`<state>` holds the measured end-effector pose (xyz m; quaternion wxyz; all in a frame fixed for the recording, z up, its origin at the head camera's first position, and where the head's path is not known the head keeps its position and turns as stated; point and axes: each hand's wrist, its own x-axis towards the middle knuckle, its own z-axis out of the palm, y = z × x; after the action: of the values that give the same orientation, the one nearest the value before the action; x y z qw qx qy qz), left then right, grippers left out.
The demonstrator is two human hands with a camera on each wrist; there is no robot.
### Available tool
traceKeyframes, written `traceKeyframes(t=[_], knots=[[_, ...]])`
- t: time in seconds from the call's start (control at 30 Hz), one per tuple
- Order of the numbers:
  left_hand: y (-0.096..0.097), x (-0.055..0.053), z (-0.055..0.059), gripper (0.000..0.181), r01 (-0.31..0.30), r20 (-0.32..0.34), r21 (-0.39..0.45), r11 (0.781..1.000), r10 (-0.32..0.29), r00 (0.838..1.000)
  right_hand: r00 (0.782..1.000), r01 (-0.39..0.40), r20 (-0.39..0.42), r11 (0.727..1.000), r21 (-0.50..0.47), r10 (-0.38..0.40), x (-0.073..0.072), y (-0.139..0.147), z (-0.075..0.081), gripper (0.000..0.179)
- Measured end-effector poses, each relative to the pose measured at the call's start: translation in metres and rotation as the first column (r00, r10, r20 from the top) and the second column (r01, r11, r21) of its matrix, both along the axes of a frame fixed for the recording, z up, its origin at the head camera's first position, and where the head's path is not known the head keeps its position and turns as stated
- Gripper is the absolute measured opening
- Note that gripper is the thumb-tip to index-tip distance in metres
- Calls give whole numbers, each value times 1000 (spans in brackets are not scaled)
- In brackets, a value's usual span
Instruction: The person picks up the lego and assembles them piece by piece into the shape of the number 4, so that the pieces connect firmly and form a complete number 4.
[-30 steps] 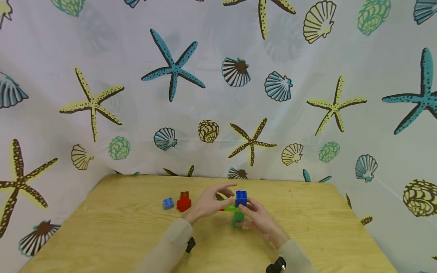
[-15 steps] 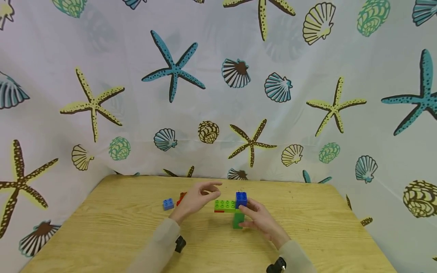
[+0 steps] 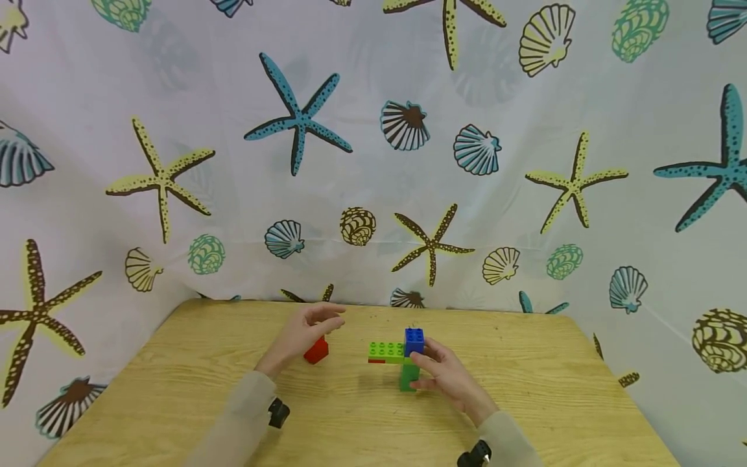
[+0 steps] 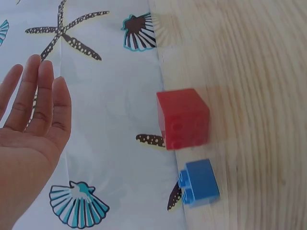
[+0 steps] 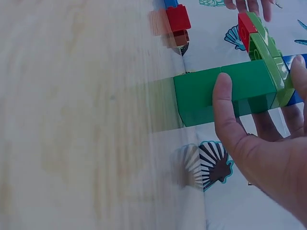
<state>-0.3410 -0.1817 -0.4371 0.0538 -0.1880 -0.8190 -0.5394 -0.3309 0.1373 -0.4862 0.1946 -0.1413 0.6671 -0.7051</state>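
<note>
Toy building bricks form a tower: green bricks (image 5: 225,91) at the bottom, a long lime brick (image 3: 385,350) jutting left, a red brick (image 5: 246,29) under its outer end, and a blue brick (image 3: 414,340) on top. My right hand (image 3: 449,379) holds the tower from its right side, a digit against the green and others behind. Over to the left, my left hand (image 3: 303,334) hovers by a loose red brick (image 3: 317,351), its fingers extended and grasping nothing. A smaller blue brick (image 4: 201,181) beside that red one is hidden behind the hand in the head view.
A brownish-red brick (image 5: 181,37) lies next to the loose red one. All stand on a wooden table (image 3: 362,428). A white cloth (image 3: 350,181) printed with starfish and shells hangs behind the table and along its sides.
My left hand has moved left from the tower to the loose bricks, uncovering the lime brick and covering the small blue one in the head view. My right hand stays at the tower.
</note>
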Motion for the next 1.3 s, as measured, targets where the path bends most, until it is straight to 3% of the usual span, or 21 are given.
traceKeyframes(t=[0.23,0.43,0.97,1.3], knots=[[-14,1,-1,36,0,27,4,1000,0,1000,999,-10,-36,1000,22,11,-3,3,0,63],[-26,1,-4,36,-12,43,-1,1000,12,999,998,-1,-59,999,32,3,-2,2,1,69],[-61,-10,-33,31,5,49,-36,999,-3,999,999,-12,-41,999,36,14,-1,1,5,71],[-64,-16,-48,38,-37,106,-80,996,45,993,1000,16,-20,999,35,-15,2,-1,10,71]])
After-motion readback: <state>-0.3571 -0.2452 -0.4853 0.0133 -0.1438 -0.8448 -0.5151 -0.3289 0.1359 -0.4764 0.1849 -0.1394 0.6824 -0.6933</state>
